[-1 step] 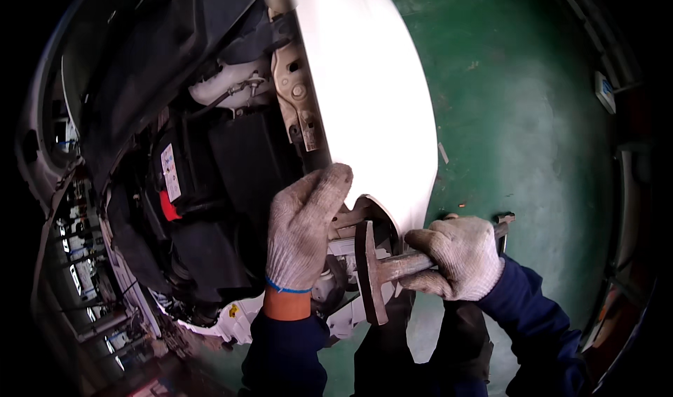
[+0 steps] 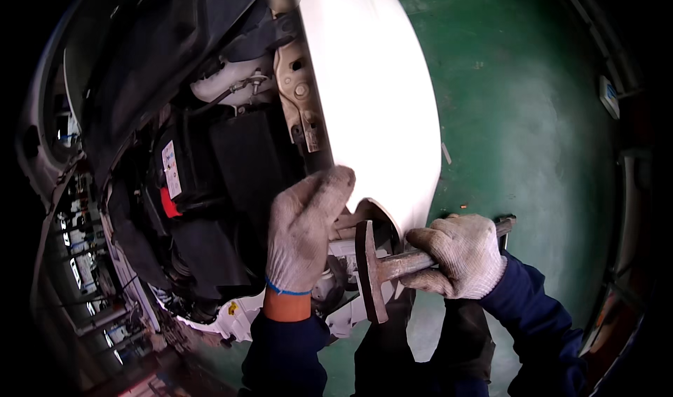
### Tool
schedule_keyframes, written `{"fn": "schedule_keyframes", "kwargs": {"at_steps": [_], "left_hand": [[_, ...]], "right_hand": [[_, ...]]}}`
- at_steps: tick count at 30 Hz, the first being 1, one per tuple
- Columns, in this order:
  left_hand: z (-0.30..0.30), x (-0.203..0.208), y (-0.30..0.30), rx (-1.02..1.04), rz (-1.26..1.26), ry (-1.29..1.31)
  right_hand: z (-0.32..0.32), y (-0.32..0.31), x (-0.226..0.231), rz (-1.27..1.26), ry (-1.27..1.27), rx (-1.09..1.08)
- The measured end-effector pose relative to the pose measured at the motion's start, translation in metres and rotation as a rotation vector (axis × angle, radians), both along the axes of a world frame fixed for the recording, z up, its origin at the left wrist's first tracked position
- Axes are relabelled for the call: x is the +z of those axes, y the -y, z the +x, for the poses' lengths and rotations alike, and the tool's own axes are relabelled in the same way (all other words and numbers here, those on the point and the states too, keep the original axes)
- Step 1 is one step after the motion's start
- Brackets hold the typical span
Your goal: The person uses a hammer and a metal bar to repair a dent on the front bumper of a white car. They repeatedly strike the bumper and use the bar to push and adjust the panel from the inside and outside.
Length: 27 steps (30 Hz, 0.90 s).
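Note:
My right hand (image 2: 463,257), in a pale knit work glove, is closed around the handle of a hammer (image 2: 371,271). The hammer's long, narrow, rust-brown head stands in front of the cut-out at the near end of a white car fender (image 2: 378,103). My left hand (image 2: 305,225), gloved too, has its fingers bent over the fender's inner edge, just above that cut-out. Its fingertips are partly hidden, but it appears to grip the edge. Between the hands, the hammer head covers part of the opening, where metal and a headlamp area (image 2: 343,257) show.
Left of the fender lies the open engine bay with a black battery box (image 2: 245,152), a red terminal cover (image 2: 170,202) and a beige metal bracket (image 2: 298,92). A green floor (image 2: 519,117) stretches to the right. My legs (image 2: 459,337) stand close below the hammer.
The whole view has shifted very slightly. Both hands and the hammer keep the same places against the fender.

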<state>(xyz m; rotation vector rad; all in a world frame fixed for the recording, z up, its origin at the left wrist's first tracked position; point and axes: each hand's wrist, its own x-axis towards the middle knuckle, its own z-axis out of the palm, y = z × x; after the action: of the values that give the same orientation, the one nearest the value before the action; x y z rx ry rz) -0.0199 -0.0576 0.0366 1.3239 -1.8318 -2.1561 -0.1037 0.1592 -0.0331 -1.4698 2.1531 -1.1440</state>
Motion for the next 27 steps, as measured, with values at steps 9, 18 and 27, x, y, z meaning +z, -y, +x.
{"fn": "schedule_keyframes", "kwargs": {"at_steps": [9, 18, 27], "left_hand": [[-0.001, -0.003, -0.008, 0.069, -0.138, -0.003], [0.003, -0.004, -0.012, 0.072, -0.205, 0.068], [0.033, -0.022, -0.016, 0.307, -0.046, -0.091]], "right_hand": [[-0.055, 0.015, -0.006, -0.104, 0.021, 0.359], [-0.076, 0.019, -0.007, -0.006, 0.039, 0.416], [-0.031, -0.049, -0.031, -0.036, 0.554, 0.265]]}}
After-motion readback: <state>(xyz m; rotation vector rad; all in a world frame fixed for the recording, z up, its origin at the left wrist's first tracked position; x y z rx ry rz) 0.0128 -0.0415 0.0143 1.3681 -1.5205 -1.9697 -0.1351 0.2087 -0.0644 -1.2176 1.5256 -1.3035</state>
